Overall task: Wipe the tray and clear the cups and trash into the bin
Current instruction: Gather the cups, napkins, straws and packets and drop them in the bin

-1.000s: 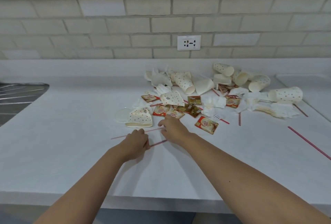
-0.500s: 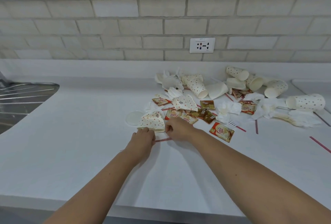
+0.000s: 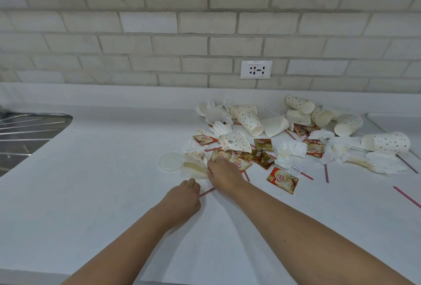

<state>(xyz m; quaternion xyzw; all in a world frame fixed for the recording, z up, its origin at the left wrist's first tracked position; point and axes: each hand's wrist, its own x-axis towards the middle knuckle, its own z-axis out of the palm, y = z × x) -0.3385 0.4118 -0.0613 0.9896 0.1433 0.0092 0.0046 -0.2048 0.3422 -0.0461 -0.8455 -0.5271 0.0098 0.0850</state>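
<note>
**Hands at the edge of a littered counter**

White countertop (image 3: 91,193) below a pale brick wall (image 3: 205,23) holds scattered dotted paper cups (image 3: 250,122), creamer sachets (image 3: 282,180) and crumpled napkins (image 3: 290,149). Right hand (image 3: 224,174) pinches the rim of a flattened dotted cup (image 3: 194,164). Left hand (image 3: 183,198), just beside it and nearer the viewer, is curled closed on a red-and-white straw (image 3: 206,192). A clear lid (image 3: 170,161) lies touching the cup's far-left side.

My left hand (image 3: 183,196) curled in a loose fist, my right hand (image 3: 224,174) palm-down, fingers bent, both forearms extended forward
</note>
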